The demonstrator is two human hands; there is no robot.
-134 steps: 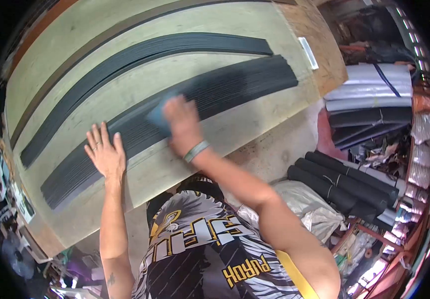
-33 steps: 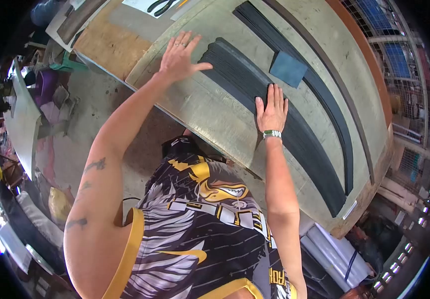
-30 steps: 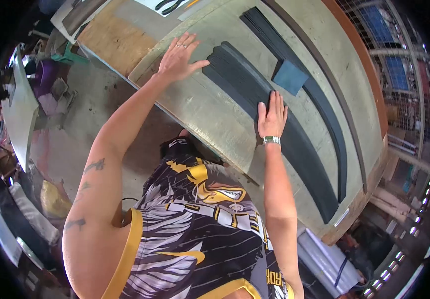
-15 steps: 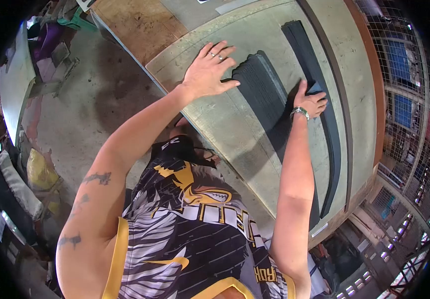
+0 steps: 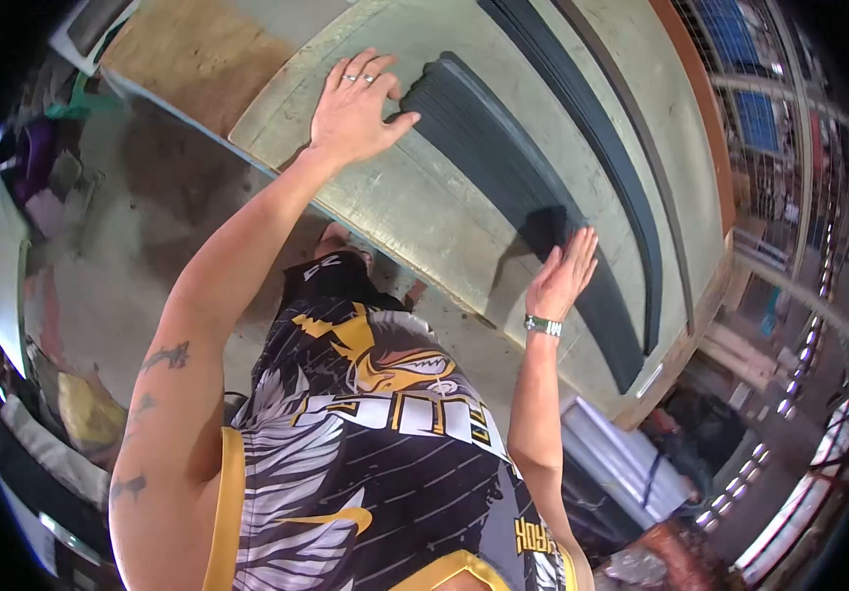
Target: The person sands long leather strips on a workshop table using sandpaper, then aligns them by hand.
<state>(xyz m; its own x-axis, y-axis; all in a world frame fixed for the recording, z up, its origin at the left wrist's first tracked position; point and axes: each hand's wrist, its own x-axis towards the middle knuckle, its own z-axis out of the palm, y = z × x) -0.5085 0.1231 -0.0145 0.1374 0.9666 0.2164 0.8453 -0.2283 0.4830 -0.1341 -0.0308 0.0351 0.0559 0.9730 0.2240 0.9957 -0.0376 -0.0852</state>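
A bundle of long dark grey strips lies side by side across the worktable. My left hand, with rings on it, is palm down at the bundle's upper left end; its fingers are apart and the thumb reaches to the strip ends. My right hand, with a watch at the wrist, is stretched out flat at the lower half of the same bundle, its fingers straight and overlapping the strips. Beyond them runs a second, narrower bundle of dark strips, with neither hand on it.
A brown curved strip runs along the table's far side. A brown board adjoins the table at upper left. Wire mesh shelving stands behind. Silvery wrapped rolls are below the table's right end.
My right hand has left the farther bundle and come back toward me to the nearer one, its fingers now straight. My left hand stays by the strip ends. The camera view has shifted.
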